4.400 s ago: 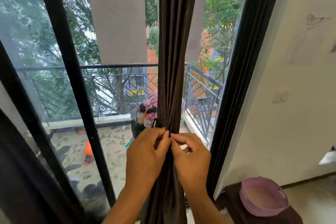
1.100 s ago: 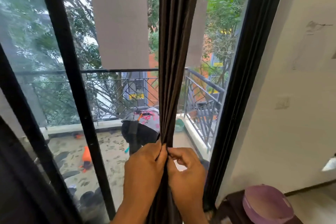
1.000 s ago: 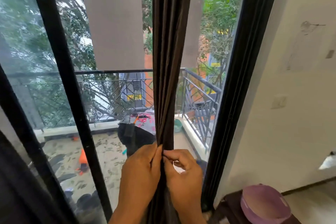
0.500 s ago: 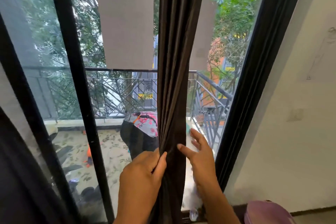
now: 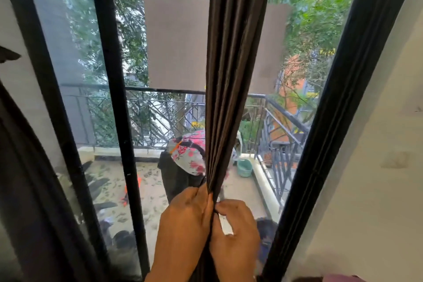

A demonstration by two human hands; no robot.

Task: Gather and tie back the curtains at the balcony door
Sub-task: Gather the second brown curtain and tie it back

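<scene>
Curtain (image 5: 231, 75) hangs bunched at door centre w/ left hand (image 5: 185, 220) gripping the folds, right hand (image 5: 235, 229) pinching them plus a pale strip (image 5: 225, 224). Gathering done, tying underway; next: wrap strip round bundle.

Left hand (image 5: 185, 217) and right hand (image 5: 235, 229), fingers curled.

Teal bucket (image 5: 244, 168) by balcony railing (image 5: 283, 121); floral bag (image 5: 190, 155) nearby

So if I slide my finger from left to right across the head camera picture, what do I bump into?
Black door post → left hand → brown curtain → right hand → green bucket → white wall.
</scene>
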